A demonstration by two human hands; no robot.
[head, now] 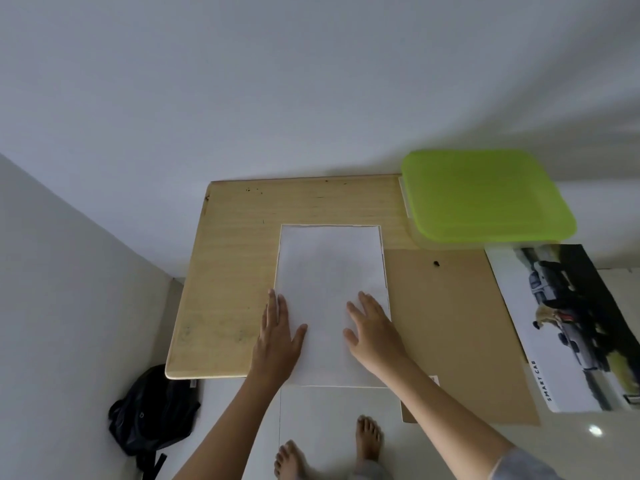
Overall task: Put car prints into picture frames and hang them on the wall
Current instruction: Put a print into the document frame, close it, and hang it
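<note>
Left grip (280, 334): hand flat, fingers straight and together, thumb splayed. It lies across the left edge of the white sheet (330, 268), part on the paper and part on the desk (232, 271). It holds nothing and just presses down.

Right grip (374, 330): also flat, with fingers straight and slightly spread. It rests on the sheet's lower right area, near the right edge. Nothing is pinched or curled round.

The white sheet lies flat, portrait, mid-desk, blank side up. A thin pale border runs along its top and sides; can't tell if that is a frame under it. Its near edge overhangs the desk front a little.

The brown backing board (450, 323) lies flat just right of the sheet, touching or tucked under its right edge. There's a small black fitting (436, 263) near the board's far edge. The board's near end also hangs past the desk front.

The car print (568, 327) sits face up at far right, beside the board's right edge, showing a silver car and the text "SMART CAR".

A green-lidded container (485, 195) sits at the back right corner. A black backpack (152, 414) is on the floor, left of the desk. Bare feet (369, 438) are below the sheet.
</note>
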